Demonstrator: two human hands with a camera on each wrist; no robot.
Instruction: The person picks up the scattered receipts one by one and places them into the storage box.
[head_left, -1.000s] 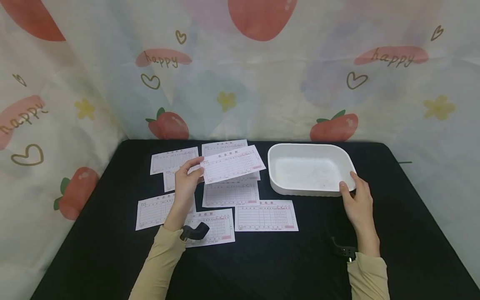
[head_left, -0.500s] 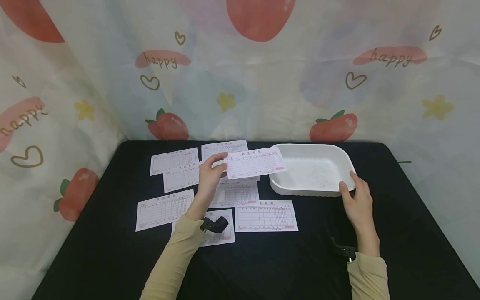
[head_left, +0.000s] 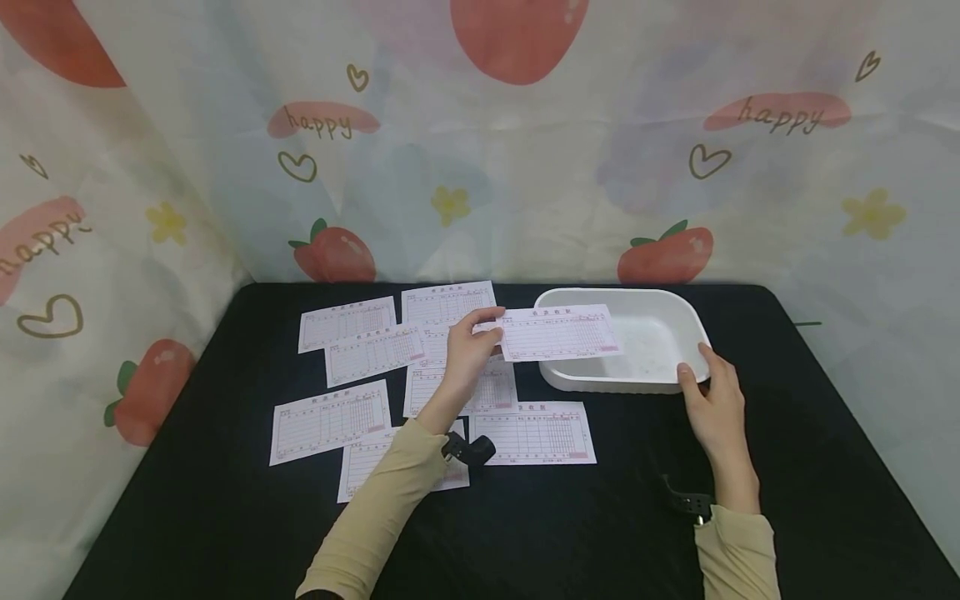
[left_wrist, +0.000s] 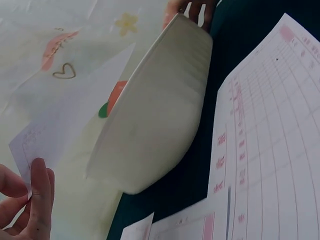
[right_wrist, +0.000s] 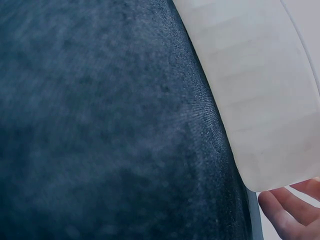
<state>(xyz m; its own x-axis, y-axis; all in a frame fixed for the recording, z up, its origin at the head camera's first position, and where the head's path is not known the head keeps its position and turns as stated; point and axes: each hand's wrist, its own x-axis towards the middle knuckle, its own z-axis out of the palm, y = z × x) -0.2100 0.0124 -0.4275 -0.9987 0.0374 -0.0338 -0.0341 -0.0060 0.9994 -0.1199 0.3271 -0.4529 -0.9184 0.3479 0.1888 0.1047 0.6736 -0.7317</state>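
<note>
A printed receipt slip [head_left: 558, 333] is pinched at its left edge between the thumb and fingers of my left hand [head_left: 471, 354]. It is held in the air, its right part over the left side of a white plastic tray [head_left: 622, 383]. In the left wrist view the raised slip [left_wrist: 75, 110] appears beside the tray's outer wall [left_wrist: 155, 110]. My right hand [head_left: 712, 400] grips the tray's front right corner; in the right wrist view its fingers [right_wrist: 285, 210] touch the tray [right_wrist: 260, 100] at that corner. The part of the tray under the slip is hidden.
Several similar slips lie on the black table [head_left: 570, 533], left of the tray, some overlapping. One slip [head_left: 532, 433] lies just in front of the tray, another [head_left: 330, 421] at the far left. A patterned curtain [head_left: 525, 183] hangs behind the table.
My left hand has carried the slip to the right, from above the other slips to over the tray's left side. My right hand and the tray have stayed in place.
</note>
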